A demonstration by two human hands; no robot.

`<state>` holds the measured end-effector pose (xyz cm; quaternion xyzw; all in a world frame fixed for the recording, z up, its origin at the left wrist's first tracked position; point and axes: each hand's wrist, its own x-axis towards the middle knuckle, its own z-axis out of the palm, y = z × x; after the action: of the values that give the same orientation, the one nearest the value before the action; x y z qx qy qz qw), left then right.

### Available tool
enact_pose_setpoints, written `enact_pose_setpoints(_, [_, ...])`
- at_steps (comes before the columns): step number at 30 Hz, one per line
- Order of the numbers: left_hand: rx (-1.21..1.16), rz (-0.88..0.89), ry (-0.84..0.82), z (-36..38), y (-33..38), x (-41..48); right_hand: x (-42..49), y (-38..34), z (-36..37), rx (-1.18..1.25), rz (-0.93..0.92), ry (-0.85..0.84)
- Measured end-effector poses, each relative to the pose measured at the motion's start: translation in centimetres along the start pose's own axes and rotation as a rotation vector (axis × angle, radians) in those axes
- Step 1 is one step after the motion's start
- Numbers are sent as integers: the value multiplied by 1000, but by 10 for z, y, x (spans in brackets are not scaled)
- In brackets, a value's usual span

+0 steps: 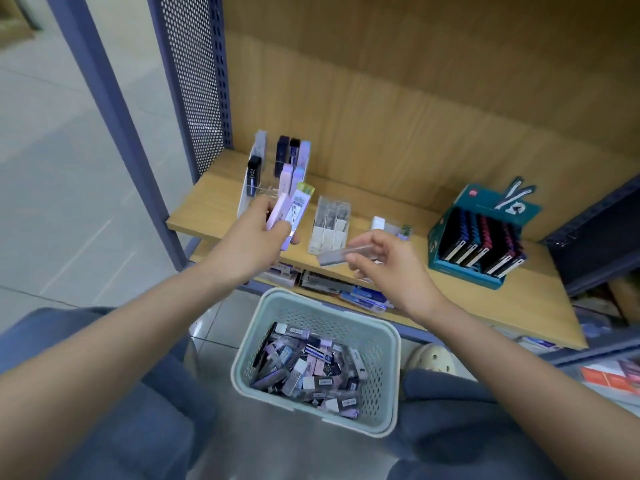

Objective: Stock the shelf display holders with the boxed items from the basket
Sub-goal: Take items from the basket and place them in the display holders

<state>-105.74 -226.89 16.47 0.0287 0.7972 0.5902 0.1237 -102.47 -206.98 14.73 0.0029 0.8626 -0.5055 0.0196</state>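
Observation:
My left hand (258, 233) grips two or three slim boxes (289, 211), pink and pale blue, in front of the clear tiered holder (258, 192) at the shelf's left. That holder carries several upright dark and lilac boxes. My right hand (388, 261) pinches one grey, see-through slim box (341, 255), held level just below a small white-and-clear holder (329, 225). On the floor between my knees stands a pale green basket (389, 344), its bottom covered with several small boxes in a jumble.
A teal display carton (485, 233) of dark packs sits at the shelf's right. A small white box (378, 224) lies behind my right hand. A blue perforated upright (194, 81) bounds the wooden shelf (204, 206) on the left. More stock lies on the lower shelf.

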Motion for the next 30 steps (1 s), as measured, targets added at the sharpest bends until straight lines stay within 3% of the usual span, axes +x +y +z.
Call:
enact_pose_setpoints(12, [-106,-62,2,-11,6,61,106,27,-6,-288,0,243])
enact_pose_setpoints(25, [-140,-133,-9,-11,2,96,176,77,25,-666,57,12])
enact_pose_setpoints(30, [-153,-133,-43,-8,0,98,182,80,26,-711,48,33])
